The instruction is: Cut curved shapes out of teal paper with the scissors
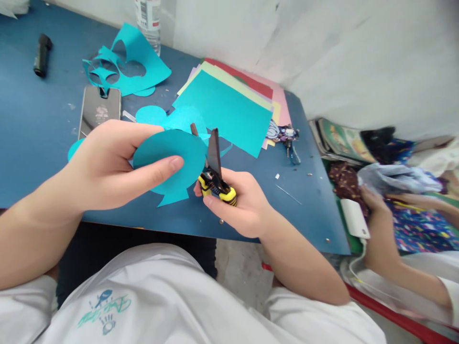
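While the left hand [102, 167] pinches one turquoise paper disc [172, 143] above the counter [258, 177], the right hand [244, 205] grips one pair of scissors [214, 177] by two yellow-and-black handles. The two blades stand parted at the disc's 3 o'clock edge. Relative to the disc: one paper stack [222, 110] between 1 and 2 o'clock, one holed turquoise sheet [154, 67] at 11, one phone [100, 107] at 10, one bottle [152, 33] at 12.

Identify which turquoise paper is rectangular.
The straight-edged turquoise sheet atop the multicoloured paper stack; others, like the held disc and perforated scrap, have curved edges or cutouts.
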The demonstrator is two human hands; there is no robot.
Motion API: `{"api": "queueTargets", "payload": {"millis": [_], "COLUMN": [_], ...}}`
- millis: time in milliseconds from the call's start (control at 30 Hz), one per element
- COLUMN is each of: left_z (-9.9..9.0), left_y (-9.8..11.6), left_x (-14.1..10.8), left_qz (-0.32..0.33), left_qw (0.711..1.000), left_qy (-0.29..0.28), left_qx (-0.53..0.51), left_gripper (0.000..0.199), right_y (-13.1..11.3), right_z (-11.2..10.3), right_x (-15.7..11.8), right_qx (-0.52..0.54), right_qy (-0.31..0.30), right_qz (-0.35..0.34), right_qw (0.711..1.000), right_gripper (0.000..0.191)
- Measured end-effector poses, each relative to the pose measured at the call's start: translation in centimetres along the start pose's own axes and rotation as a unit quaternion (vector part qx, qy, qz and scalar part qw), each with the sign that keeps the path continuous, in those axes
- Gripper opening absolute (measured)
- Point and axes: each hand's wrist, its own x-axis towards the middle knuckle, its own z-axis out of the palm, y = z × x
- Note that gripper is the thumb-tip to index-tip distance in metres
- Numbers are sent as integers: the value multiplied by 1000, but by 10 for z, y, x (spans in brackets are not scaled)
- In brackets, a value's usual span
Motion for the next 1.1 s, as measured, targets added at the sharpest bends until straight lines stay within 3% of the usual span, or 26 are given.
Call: {"api": "queueTargets", "payload": {"millis": [233, 367, 1100], "left_z": [-2, -2, -2], "left_y": [0, 1, 0], "left_x": [-1, 1, -1], "left_qz": [-22, -15, 2], "left_qw": [999, 1000, 998], "left_qy": [-19, -26, -26], "left_qx": [-12, 2, -51], "left_gripper": [28, 35, 30], "right_y": [-1, -1, -2], "right_z": [0, 0, 2], "right_x": [0, 0, 0], "right_qx": [5, 0, -25], "right_qy": [-3, -7, 19], "right_qz": [3, 1, -14], "right_qw": [1000, 1000, 999], "right_gripper": [9, 8, 5]}}
